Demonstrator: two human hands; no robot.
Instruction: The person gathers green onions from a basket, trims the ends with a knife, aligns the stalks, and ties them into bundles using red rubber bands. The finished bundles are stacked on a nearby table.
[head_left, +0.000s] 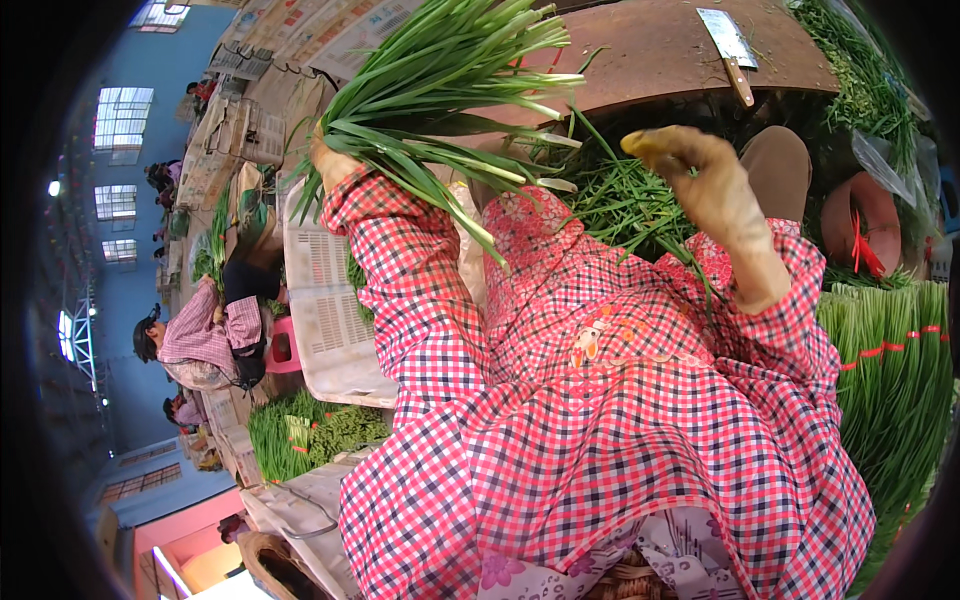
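My left hand (327, 159) grips a loose bunch of long green leafy stalks (442, 82), which look like garlic chives or young garlic greens. The pale cut ends point to the right, and some stalks droop over my checked sleeve. Raised over my lap, my right hand (701, 176) has bent, yellow-stained fingers, with nothing visible in its grasp. Loose green trimmings (630, 199) lie between my knees, below that hand. A cleaver (729, 49) with a wooden handle lies on the brown board (637, 49) ahead, its handle jutting past the near edge.
Bundled stalks with red ties (885, 367) stand at my right, near a pinkish round container (862, 225) holding red ties. A pale plastic crate (330, 300) is at my left. More greens (315, 431) sit behind it. Farther left, a person (199, 341) works near a pink stool (283, 345).
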